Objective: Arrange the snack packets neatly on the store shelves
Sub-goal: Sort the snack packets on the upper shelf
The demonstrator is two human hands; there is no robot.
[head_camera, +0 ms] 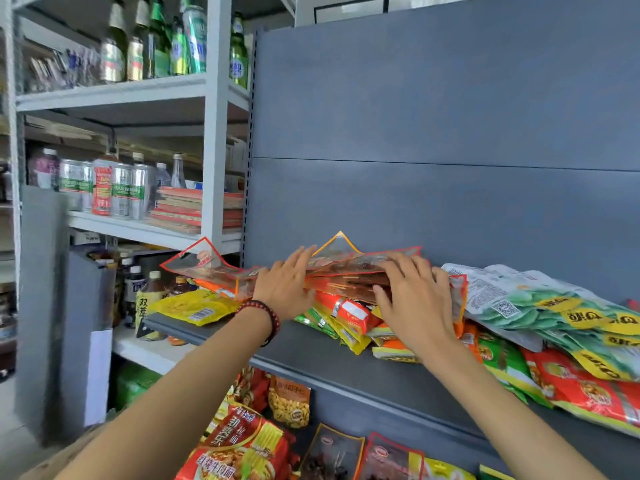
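A stack of clear red-edged snack packets (349, 271) lies on top of a heap of packets on the grey shelf (346, 362). My left hand (284, 289), with a red bead bracelet at the wrist, presses the stack's left side with straight fingers. On the right side of the stack my right hand (412, 299) lies flat, fingers spread over the top. Under the stack are orange, yellow and green packets (346, 318). A yellow packet (194, 308) lies at the shelf's left end. White and green packets (540, 306) pile up to the right.
The grey back panel (433, 133) rises behind the shelf. A lower shelf holds noodle and snack bags (249, 441). A white rack (214, 133) to the left carries green bottles (162, 43), cans (121, 192) and flat red boxes (194, 209).
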